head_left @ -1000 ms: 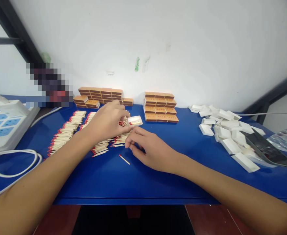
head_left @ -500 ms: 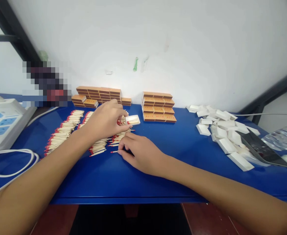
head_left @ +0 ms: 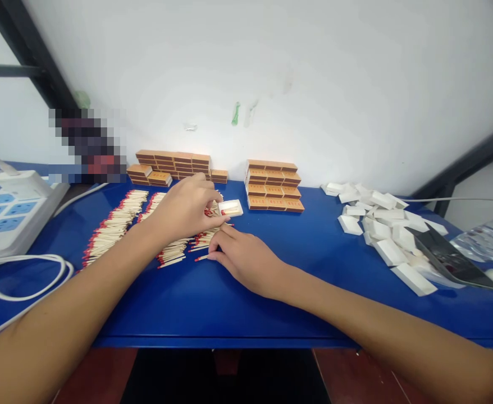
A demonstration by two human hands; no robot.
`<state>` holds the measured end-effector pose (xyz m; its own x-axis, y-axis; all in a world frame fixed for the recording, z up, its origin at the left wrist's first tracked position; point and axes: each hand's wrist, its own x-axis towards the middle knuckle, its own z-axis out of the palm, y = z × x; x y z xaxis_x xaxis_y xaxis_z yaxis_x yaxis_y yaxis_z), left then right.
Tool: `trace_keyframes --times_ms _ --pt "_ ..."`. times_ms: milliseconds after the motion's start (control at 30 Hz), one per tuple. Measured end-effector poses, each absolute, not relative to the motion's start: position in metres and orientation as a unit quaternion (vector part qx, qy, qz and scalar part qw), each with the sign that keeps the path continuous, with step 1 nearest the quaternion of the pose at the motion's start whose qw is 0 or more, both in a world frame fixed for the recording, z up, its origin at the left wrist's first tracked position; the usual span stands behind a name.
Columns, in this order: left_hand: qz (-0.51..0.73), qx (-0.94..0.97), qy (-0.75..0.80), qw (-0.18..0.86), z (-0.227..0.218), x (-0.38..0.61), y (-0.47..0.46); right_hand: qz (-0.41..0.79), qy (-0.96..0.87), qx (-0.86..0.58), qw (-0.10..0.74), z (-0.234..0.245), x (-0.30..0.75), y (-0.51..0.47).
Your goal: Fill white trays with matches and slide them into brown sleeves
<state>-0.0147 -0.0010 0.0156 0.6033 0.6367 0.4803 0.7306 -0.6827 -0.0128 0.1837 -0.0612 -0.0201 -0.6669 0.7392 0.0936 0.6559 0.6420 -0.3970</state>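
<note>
My left hand (head_left: 191, 205) grips a small white matchbox tray (head_left: 237, 209) by its left end, holding it above the table. A few red-tipped matches lie inside the tray. Just below, my right hand (head_left: 244, 259) pinches a single match (head_left: 201, 258) between thumb and forefinger, its red head pointing left. Rows of loose matches (head_left: 114, 227) with red heads lie on the blue table. One pile (head_left: 173, 253) is partly covered by my left hand and forearm, and another pile (head_left: 200, 240) lies between both hands.
Orange matchboxes (head_left: 174, 160) stand stacked by the wall, with a stepped stack (head_left: 274, 188) to their right. White trays (head_left: 383, 224) are heaped at right beside a dark phone (head_left: 448, 255). A power strip (head_left: 13, 213) with white cables sits at left.
The right thumb and forefinger have closed on the match, and its head end is now slightly lifted. The left hand keeps its hold on the tray. The view has shifted slightly.
</note>
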Motion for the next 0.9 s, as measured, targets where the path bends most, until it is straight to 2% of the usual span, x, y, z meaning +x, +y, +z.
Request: trace_keyframes --times_ms 367,900 --pt "-0.212 -0.889 -0.391 0.11 0.016 -0.015 0.0 0.15 -0.91 -0.357 0.149 -0.025 0.181 -0.06" --pt "-0.208 -0.892 -0.389 0.103 0.015 -0.016 0.001 0.132 -0.916 -0.361 0.12 -0.027 0.195 -0.059"
